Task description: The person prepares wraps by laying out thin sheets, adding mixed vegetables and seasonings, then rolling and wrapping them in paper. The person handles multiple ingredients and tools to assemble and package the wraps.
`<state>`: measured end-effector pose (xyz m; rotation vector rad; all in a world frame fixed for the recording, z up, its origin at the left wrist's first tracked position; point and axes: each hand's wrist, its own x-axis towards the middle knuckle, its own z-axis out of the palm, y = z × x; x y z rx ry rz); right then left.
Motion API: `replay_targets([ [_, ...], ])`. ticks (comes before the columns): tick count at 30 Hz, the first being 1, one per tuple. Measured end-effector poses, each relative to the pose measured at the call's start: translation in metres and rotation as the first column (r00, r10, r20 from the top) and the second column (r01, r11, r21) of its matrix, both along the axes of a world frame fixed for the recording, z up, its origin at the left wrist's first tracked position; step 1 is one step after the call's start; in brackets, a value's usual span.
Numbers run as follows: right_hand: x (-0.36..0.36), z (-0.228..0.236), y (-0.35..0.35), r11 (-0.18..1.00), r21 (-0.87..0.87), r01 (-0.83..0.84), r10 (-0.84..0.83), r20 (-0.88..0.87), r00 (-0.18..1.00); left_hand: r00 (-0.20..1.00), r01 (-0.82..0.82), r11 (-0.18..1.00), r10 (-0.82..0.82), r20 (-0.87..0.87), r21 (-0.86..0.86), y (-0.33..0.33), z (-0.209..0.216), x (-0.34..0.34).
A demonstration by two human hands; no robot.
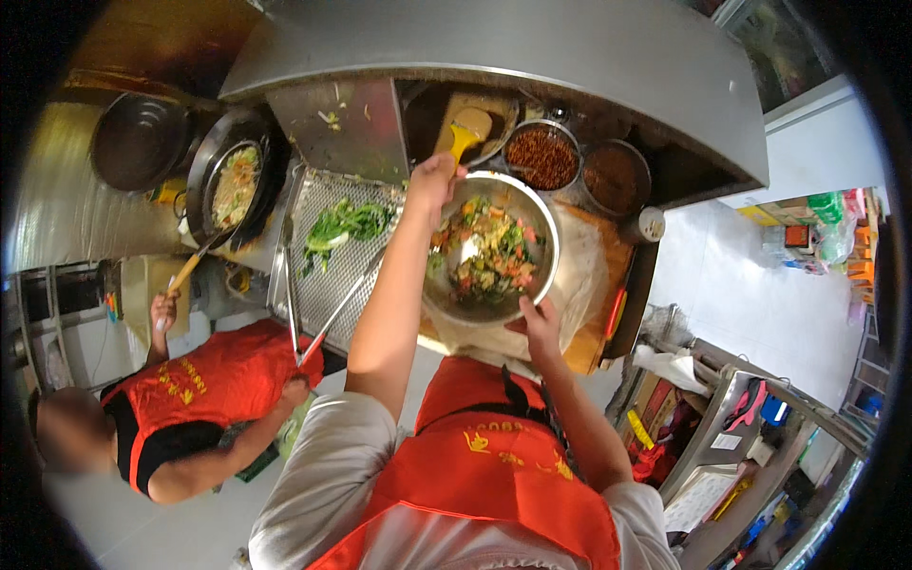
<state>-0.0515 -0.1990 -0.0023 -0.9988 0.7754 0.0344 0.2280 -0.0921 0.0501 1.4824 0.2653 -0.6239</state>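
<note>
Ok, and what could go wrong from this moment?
1. The right grip holds the metal bowl at one side of its rim, so the bowl might slide or tip if pushed.
2. The co-worker's tongs look close to the person's left forearm and might bump it.
3. The left grip has a yellow-handled scoop beside open containers; anything on it might drip.

Fairly bright light fills the scene, strongest on the pale, glossy tiled floor [712, 285] at right. The round silver steel bowl [480, 312] shows glints; the dark recess [686, 174] beneath the grey metal hood [513, 43] lies in shadow. Fisheye distortion curves the hood's edge, corners fall black, and a co-worker's head [71, 430] is blurred.
</note>
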Motion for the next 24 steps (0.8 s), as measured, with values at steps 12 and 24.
replay_targets([
  [12,0.004,-0.018,0.002,0.999,0.026,-0.037,0.037,0.018,0.999,0.055,-0.009,0.11,-0.992,0.11,0.994,0.031,0.014,-0.204],
  [24,0.001,-0.009,0.01,0.998,0.001,-0.061,0.061,0.05,0.997,0.135,0.076,-0.065,-0.988,-0.075,0.995,0.044,0.011,-0.192],
])
